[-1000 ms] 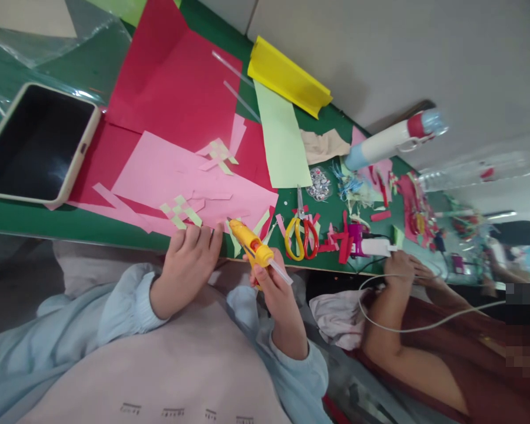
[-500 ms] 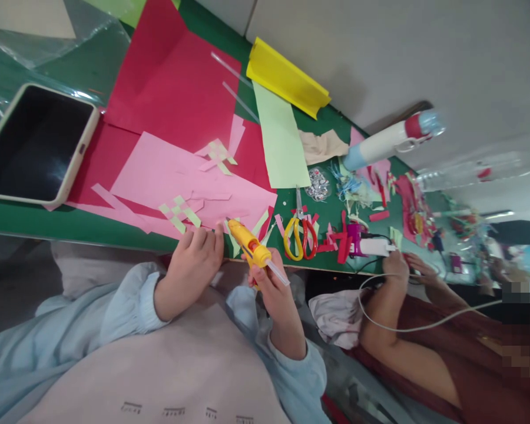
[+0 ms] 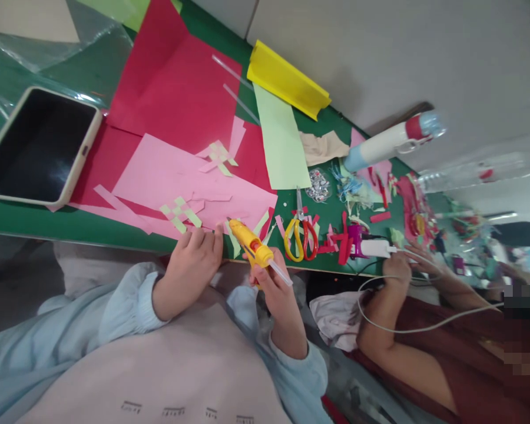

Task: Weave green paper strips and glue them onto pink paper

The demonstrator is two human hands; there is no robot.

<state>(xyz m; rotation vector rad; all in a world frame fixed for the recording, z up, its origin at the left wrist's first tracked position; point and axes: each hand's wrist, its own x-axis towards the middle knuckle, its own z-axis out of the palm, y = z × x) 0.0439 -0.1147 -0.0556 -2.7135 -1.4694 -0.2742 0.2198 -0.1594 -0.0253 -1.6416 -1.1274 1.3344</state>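
Carefully: right hand (image 3: pixel 276 288) grips the yellow glue gun (image 3: pixel 251 247) at lower centre; left hand (image 3: pixel 194 259), fingers curled, should press the paper strips (image 3: pixel 181 213) flat.

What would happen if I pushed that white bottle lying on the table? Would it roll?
The white bottle lies on its side and looks round, so it would probably roll. Paper scraps beside it might stop it. It seems plastic, so probably not fragile.

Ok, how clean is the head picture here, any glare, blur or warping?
Head view: even light; soft glare on the tablet screen; glue gun in the right hand reads sharp; far-right clutter smears; table edge runs tilted.
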